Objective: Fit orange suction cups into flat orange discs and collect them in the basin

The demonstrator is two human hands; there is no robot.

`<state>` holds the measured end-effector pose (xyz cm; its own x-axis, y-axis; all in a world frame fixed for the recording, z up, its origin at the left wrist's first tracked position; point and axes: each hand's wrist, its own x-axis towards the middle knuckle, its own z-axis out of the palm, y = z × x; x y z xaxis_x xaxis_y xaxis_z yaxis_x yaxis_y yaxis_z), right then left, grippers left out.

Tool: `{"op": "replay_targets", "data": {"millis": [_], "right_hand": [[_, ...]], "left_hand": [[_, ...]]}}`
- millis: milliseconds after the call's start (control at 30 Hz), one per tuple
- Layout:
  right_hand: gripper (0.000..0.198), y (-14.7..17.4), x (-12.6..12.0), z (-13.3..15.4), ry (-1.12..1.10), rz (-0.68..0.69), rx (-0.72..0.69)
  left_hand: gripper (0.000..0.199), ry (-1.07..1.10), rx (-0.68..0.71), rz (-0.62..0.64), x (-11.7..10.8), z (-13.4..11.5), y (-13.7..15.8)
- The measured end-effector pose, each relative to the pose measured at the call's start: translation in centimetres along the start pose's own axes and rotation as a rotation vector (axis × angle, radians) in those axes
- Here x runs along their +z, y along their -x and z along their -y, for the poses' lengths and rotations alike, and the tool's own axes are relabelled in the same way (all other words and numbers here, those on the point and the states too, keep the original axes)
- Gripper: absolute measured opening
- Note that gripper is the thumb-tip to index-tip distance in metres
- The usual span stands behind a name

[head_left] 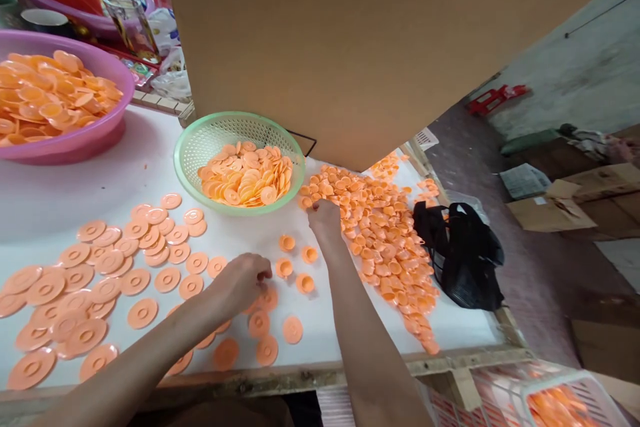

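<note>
My left hand (pixel 246 283) hovers over the table with its fingers curled, just left of several small orange toy cups (pixel 287 243) standing apart. Beneath and beside it lie small orange discs (pixel 259 324) that look like toy saucers. My right hand (pixel 325 220) is at the left edge of a large heap of the same orange cups (pixel 383 233), its fingers drawn together. What either hand has between its fingertips is hidden. Larger orange toy plates (pixel 143 313) are spread over the left of the table.
A green colander (pixel 181 170) with orange discs stands behind my hands. At the far left is a pink basin (pixel 113 127) of orange pieces. A tall cardboard box (pixel 320 47) blocks the back. A black bag (pixel 465 260) lies at the right edge; a white basket (pixel 607 400) sits below.
</note>
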<state>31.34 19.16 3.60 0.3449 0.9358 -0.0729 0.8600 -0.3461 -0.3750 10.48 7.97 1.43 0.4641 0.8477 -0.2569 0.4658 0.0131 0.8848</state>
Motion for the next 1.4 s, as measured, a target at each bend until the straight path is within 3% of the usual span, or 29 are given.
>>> {"op": "replay_targets", "data": {"millis": [100,167,267,333,400,500,667,967,1100,1300,1400], "right_hand": [[0.015,1.2,-0.6,-0.5,-0.071,0.007,-0.031],[0.02,3.3,-2.0,-0.4,-0.136,-0.008,-0.042],[0.028,8.5,-4.5,0.0,-0.341,0.023,-0.043],[0.033,12.8,-5.2,0.0,-0.447,0.123,-0.023],[0.031,16.6,-4.5,-0.4,-0.507,0.219,0.021],[0.023,20.0,-1.4,-1.4,-0.574,0.285,0.113],[0.011,20.5,2.7,-2.4,-0.612,0.235,0.183],[0.016,20.2,2.4,-1.5,-0.6,0.215,0.296],[0.011,19.7,3.0,-1.1,-0.49,0.184,0.174],[0.01,19.7,3.3,-1.3,-0.399,0.145,0.073],[0.011,19.8,3.7,-1.3,-0.412,0.133,0.061]], "left_hand": [[0.028,-0.258,0.18,0.082,0.8,0.5,1.4],[0.024,-0.364,0.201,0.052,1.2,0.4,1.4],[0.019,-0.385,0.191,-0.001,1.5,0.5,1.0],[0.018,-0.376,0.205,-0.018,1.5,1.0,0.8],[0.018,-0.379,0.23,-0.026,1.5,1.5,0.9],[0.015,-0.402,0.262,-0.033,1.8,2.0,1.2],[0.007,-0.4,0.269,-0.006,2.1,1.6,1.4],[0.004,-0.367,0.261,-0.008,2.2,1.5,1.5],[0.011,-0.33,0.235,0.003,1.9,1.3,1.7],[0.011,-0.084,-0.033,0.06,1.3,0.4,1.0],[0.012,-0.101,-0.075,0.029,1.6,0.0,0.7]]}}
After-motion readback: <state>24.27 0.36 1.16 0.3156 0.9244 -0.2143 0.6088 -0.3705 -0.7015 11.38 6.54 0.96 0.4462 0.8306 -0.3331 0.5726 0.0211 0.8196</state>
